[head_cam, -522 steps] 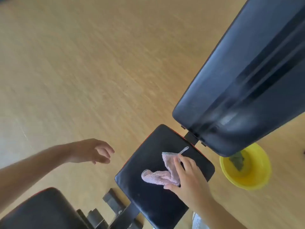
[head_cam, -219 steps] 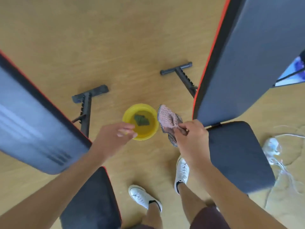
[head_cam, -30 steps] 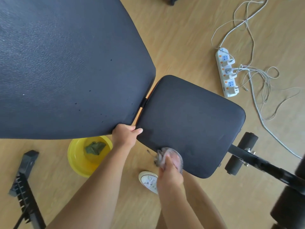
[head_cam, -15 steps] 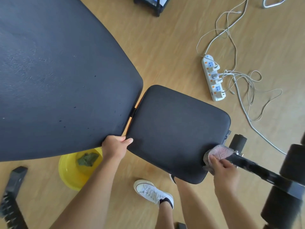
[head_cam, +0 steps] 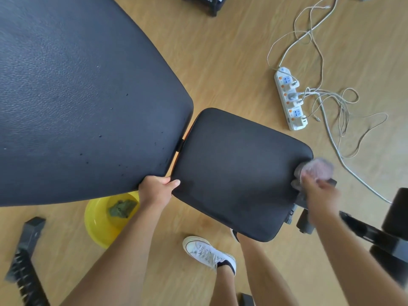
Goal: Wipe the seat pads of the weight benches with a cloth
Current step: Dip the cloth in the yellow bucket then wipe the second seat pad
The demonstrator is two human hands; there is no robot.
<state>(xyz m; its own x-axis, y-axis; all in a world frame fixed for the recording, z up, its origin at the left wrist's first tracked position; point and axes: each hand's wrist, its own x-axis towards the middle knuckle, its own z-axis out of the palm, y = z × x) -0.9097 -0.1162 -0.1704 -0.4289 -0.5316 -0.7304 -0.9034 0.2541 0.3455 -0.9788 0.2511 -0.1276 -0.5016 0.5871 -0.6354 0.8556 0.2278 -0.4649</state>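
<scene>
A black seat pad [head_cam: 238, 171] fills the middle of the view, joined at its left to a large black backrest [head_cam: 77, 96]. My right hand [head_cam: 320, 193] holds a pink cloth [head_cam: 315, 171] against the pad's far right edge; both are motion-blurred. My left hand [head_cam: 155, 191] grips the seat pad's near left corner, just under the backrest edge.
A yellow basin [head_cam: 103, 226] with a green rag [head_cam: 122, 208] sits on the wooden floor below the backrest. A white power strip [head_cam: 290, 99] with tangled cables lies at the upper right. The bench's black frame and foam roller [head_cam: 395, 219] stand at the right. My white shoe [head_cam: 206, 253] is below the pad.
My right hand has swept the cloth along the pad's near edge to the right, then up the right edge toward the far corner. The left hand has kept its hold.
</scene>
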